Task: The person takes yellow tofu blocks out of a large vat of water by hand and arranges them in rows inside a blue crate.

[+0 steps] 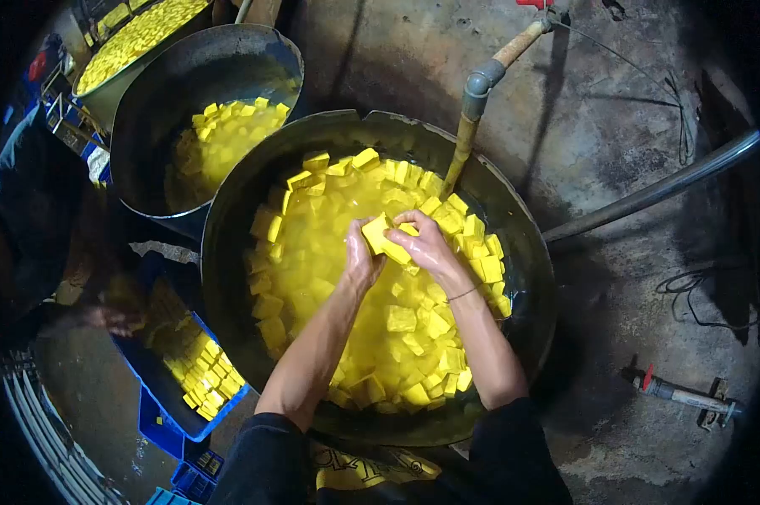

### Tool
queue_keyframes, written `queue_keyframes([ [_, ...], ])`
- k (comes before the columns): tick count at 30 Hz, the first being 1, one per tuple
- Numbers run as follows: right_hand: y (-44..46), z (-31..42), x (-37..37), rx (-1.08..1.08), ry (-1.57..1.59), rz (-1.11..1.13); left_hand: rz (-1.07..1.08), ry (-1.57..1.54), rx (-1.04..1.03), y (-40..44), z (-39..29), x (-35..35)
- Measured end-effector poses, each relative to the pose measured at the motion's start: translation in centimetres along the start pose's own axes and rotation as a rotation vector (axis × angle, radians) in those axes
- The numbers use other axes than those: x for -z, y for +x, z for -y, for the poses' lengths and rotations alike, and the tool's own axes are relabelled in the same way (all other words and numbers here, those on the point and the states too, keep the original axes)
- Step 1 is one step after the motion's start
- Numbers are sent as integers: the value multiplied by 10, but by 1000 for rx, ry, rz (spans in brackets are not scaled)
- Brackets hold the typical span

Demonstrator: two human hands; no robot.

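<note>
Left hand (pixel 363 254), right hand (pixel 428 246) gripping yellow blocks (pixel 375 235).
Tilted, long axis unclear; vat wall (pixel 231 278) well apart around hands.

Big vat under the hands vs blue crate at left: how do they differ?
Shape: the dark vat is round; the blue crate is rectangular.
Size: the vat looks much wider than the crate.
Contents: in the vat, yellow blocks lie loosely in cloudy yellow liquid; in the crate, they sit closely packed, with no liquid evident.
Shared: both are open-topped and hold yellow blocks.
</note>
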State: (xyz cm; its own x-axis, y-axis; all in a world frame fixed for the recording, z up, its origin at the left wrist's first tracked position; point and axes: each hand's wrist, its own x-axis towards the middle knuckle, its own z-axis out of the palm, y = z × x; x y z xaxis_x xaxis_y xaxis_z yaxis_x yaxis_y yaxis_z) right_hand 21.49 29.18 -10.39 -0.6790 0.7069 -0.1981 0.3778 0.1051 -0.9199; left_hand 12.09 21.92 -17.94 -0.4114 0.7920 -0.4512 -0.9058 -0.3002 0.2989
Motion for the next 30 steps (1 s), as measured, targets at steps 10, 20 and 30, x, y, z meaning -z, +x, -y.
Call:
queue_keyframes([
  [10, -1, 8, -12, 146, -287, 78, 32, -479, -59, -28, -15, -26],
  [20, -37, -78, -38, 252, -837, 275, 71, -326, -225, -58, -149, -43],
  [30, -8, -75, -124, 232, -817, 333, 242, -445, -352, -131, -177, -48],
])
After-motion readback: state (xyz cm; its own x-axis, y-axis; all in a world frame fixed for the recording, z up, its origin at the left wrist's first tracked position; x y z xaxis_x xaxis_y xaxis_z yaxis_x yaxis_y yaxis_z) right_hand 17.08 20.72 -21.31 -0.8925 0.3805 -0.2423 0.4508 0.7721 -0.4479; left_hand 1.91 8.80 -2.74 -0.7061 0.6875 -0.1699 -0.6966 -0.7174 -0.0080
